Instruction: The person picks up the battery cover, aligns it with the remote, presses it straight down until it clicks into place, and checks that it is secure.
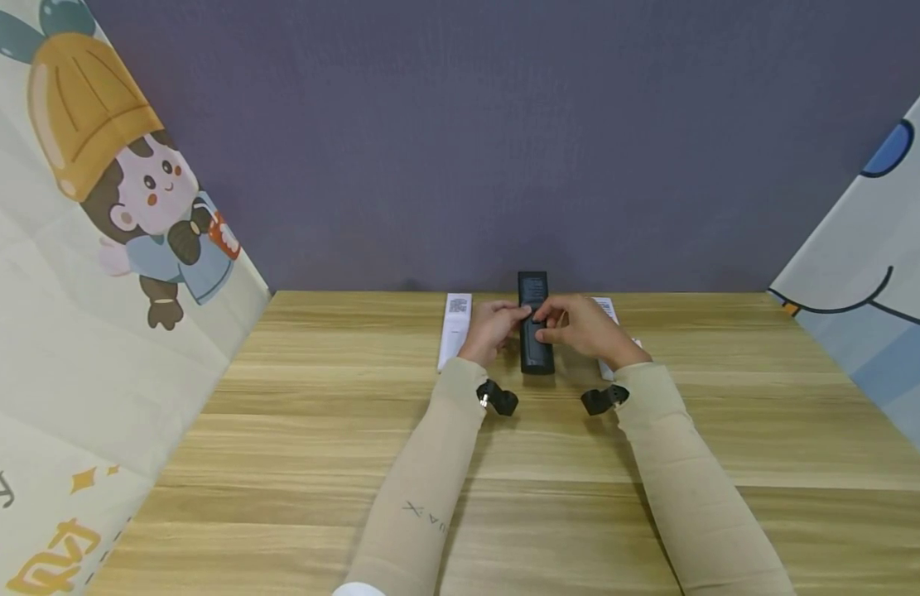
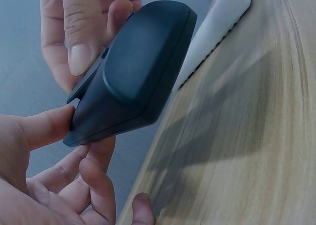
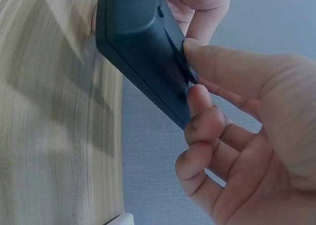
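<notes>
A long black remote control (image 1: 537,358), its labelled back facing up, is held above the wooden table. My left hand (image 1: 491,331) grips its left side, thumb on the back edge and fingers curled underneath. On the other side my right hand (image 1: 585,333) pinches the battery cover (image 3: 174,43) between thumb and fingertips. One end of that cover (image 2: 84,85) is tilted up off the remote, leaving a narrow gap. The inside of the battery compartment is hidden.
Left of the remote lies a slim white object (image 1: 455,335) with a printed label. Another white labelled piece (image 1: 605,308) lies to the right, partly behind the right hand. A dark wall (image 1: 400,165) rises at the wooden table's (image 1: 318,430) back edge.
</notes>
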Available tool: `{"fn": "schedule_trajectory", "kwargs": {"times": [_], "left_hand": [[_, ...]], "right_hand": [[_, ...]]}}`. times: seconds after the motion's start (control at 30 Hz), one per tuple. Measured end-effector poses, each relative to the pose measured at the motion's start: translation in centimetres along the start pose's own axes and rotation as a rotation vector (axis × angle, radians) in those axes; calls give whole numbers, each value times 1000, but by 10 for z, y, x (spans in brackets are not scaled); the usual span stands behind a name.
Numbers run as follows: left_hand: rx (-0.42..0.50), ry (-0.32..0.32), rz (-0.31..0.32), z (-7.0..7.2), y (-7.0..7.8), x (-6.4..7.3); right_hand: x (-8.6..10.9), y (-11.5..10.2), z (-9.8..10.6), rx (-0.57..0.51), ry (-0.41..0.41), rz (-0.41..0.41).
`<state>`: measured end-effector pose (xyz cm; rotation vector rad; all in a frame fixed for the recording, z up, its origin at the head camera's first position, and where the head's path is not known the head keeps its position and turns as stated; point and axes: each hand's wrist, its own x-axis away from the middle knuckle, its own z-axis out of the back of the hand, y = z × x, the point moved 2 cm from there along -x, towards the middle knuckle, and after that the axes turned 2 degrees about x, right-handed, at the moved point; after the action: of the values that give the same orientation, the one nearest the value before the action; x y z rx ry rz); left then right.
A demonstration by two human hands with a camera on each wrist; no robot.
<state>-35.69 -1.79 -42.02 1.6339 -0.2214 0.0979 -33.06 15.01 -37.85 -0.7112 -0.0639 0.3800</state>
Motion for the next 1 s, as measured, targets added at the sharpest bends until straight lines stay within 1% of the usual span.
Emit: {"fn": "schedule_trajectory", "kwargs": {"times": [0.2, 0.33, 0.43, 0.6, 0.7, 0.8, 0.9, 1.0], "left_hand": [[-2, 3, 7, 0, 0, 0], [4, -3, 12, 1, 0, -1], [2, -9, 17, 2, 0, -1], [-4, -15, 16, 2, 0, -3], [-10, -7, 22, 2, 0, -4], [-8, 3, 37, 3, 0, -4], [6, 12, 54, 3, 1, -5], [23, 22, 63, 3, 1, -5]], "right_hand": [[1, -1, 1, 22, -4, -5], [0, 0, 0, 38, 3, 15], [-1, 1, 0, 50, 25, 31], [-1, 3, 1, 41, 66, 19], [-1, 4, -1, 18, 73, -5], [-1, 4, -2, -27, 80, -44], [-1, 3, -5, -104, 74, -93], [-2, 3, -8, -197, 46, -145]]}}
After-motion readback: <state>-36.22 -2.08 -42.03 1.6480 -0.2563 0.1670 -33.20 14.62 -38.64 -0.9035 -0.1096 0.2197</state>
